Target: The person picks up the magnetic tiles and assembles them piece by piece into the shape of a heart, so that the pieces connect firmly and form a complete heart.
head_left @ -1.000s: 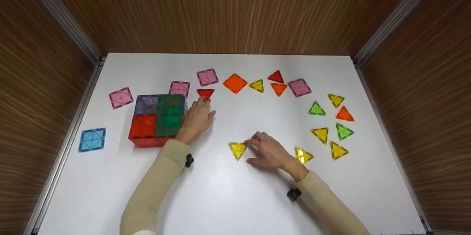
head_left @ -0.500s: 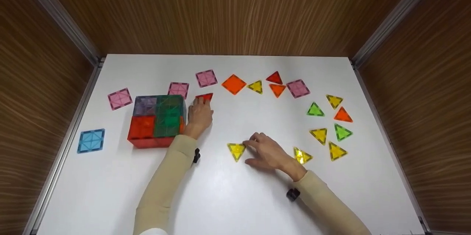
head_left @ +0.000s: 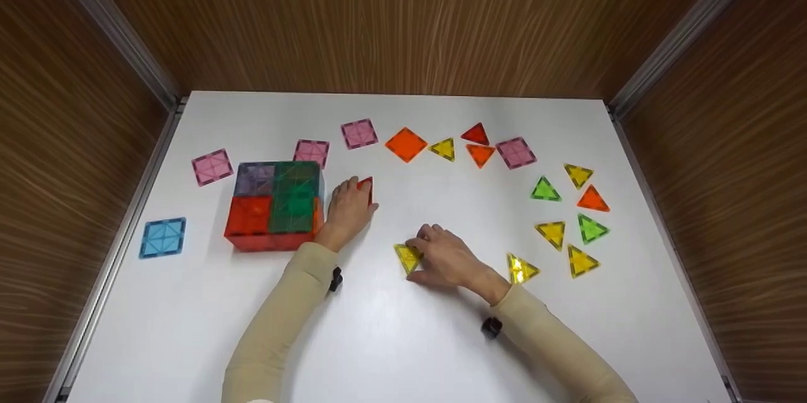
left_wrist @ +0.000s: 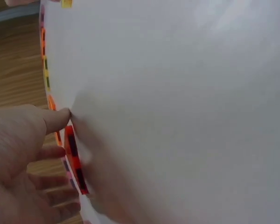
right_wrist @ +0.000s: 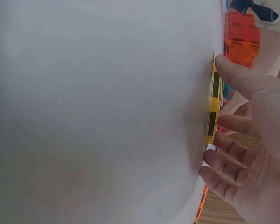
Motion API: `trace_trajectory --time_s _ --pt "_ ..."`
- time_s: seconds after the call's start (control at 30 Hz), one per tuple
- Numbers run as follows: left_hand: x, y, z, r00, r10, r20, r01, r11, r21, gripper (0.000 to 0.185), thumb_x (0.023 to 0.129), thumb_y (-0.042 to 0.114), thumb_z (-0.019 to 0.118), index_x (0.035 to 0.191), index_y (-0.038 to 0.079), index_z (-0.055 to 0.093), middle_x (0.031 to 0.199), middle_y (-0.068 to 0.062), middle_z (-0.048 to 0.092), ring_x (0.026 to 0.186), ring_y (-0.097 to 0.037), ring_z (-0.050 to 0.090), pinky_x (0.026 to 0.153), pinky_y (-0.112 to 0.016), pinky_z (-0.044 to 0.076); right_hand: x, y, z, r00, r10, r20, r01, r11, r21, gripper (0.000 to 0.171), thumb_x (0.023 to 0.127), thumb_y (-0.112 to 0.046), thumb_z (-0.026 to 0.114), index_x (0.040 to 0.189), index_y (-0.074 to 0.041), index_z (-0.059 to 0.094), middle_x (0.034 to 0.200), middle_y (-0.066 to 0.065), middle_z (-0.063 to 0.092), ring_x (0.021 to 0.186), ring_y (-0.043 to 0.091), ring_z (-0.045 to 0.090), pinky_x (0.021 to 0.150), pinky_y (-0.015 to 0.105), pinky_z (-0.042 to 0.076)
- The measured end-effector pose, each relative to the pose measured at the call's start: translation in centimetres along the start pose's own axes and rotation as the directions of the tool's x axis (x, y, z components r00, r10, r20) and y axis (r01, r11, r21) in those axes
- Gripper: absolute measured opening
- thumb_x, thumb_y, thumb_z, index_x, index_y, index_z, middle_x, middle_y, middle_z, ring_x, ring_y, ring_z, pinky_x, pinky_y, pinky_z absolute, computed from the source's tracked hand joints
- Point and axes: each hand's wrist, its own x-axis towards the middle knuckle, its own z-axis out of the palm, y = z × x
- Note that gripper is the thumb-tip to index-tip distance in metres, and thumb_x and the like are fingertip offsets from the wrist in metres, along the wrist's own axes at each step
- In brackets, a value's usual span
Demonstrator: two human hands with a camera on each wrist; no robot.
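My left hand (head_left: pixel 348 209) is beside the right side of a box built of translucent magnetic tiles (head_left: pixel 252 214). Its thumb and fingers hold a red triangular magnetic tile (head_left: pixel 369 190), which the fingers partly cover; the left wrist view shows that red tile (left_wrist: pixel 76 161) edge-on by the thumb. Nearer the middle, my right hand (head_left: pixel 449 258) has thumb and index finger at opposite corners of a yellow triangular magnetic tile (head_left: pixel 406 258), gripping it low at the table. Edge-on in the right wrist view, the yellow tile (right_wrist: pixel 214 107) spans thumb and fingers.
Along the back lie pink squares (head_left: pixel 359 134), an orange square (head_left: pixel 406 144) and small triangles (head_left: pixel 480 154). Several yellow, green and orange triangles (head_left: pixel 551 234) are spread at the right. A blue square (head_left: pixel 162 238) lies left of the box. Wood-grain panels (head_left: pixel 403 24) enclose the white table.
My left hand has drawn the red triangle toward me and turned it, beside the box. My right thumb and index finger have closed around the yellow triangle, which has turned slightly.
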Motion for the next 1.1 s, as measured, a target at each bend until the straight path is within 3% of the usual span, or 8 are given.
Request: trace_trajectory --time_s 0.2,0.43,0.6,0.87,1.1 --pt "-1.1 0.2 -0.2 1.0 -0.003 -0.005 0.003 1.0 -0.03 0.042 0.099 0.027 0.074 0.129 -0.001 0.067 0.119 -0.026 0.067 0.111 -0.039 0.063 0.099 -0.05 0.058 0.2 0.4 0.2 1.0 0.025 -0.015 -0.024 1.0 0.004 0.063 0.085 -0.048 0.085 0.132 -0.009 0.07 0.117 0.007 0.064 0.095 0.017 0.054 0.081 0.034 0.052" --pt "-6.1 2.4 -1.0 0.998 0.001 0.056 0.007 0.988 -0.153 0.045 0.095 0.031 0.078 0.128 0.002 0.068 0.116 -0.021 0.066 0.105 -0.032 0.061 0.097 -0.045 0.06 -0.1 1.3 0.2 0.998 0.056 -0.037 -0.054 0.998 0.041 0.062 0.085 -0.046 0.085 0.132 -0.009 0.07 0.117 0.007 0.065 0.094 0.016 0.054 0.081 0.032 0.054" --pt "-8.7 3.7 -0.7 0.996 0.066 0.066 -0.055 0.985 -0.161 0.045 0.093 0.034 0.081 0.123 0.002 0.07 0.11 -0.018 0.066 0.099 -0.027 0.061 0.09 -0.039 0.061 0.0 1.8 -0.1 0.997 0.067 -0.048 -0.065 0.997 0.048 0.061 0.085 -0.045 0.085 0.132 -0.009 0.07 0.116 0.007 0.066 0.095 0.016 0.055 0.083 0.033 0.055" --pt "-9.5 5.0 0.2 0.986 0.158 0.061 -0.154 0.986 -0.063 0.052 0.092 0.04 0.082 0.124 0.001 0.071 0.107 -0.017 0.066 0.094 -0.026 0.058 0.081 -0.035 0.059 0.5 1.9 -0.1 0.998 0.034 -0.051 -0.032 0.999 0.034 0.061 0.085 -0.044 0.086 0.131 -0.006 0.071 0.115 0.008 0.066 0.094 0.017 0.054 0.08 0.032 0.051" --pt "-9.3 5.3 0.5 0.979 0.198 0.043 -0.193 0.976 -0.097 0.044 0.093 0.031 0.082 0.124 0.002 0.071 0.106 -0.015 0.065 0.095 -0.025 0.059 0.084 -0.033 0.06 1.0 2.2 0.0 0.999 0.007 -0.042 -0.003 0.997 0.076 0.058 0.086 -0.041 0.088 0.13 -0.006 0.072 0.116 0.008 0.066 0.097 0.018 0.058 0.086 0.034 0.056"
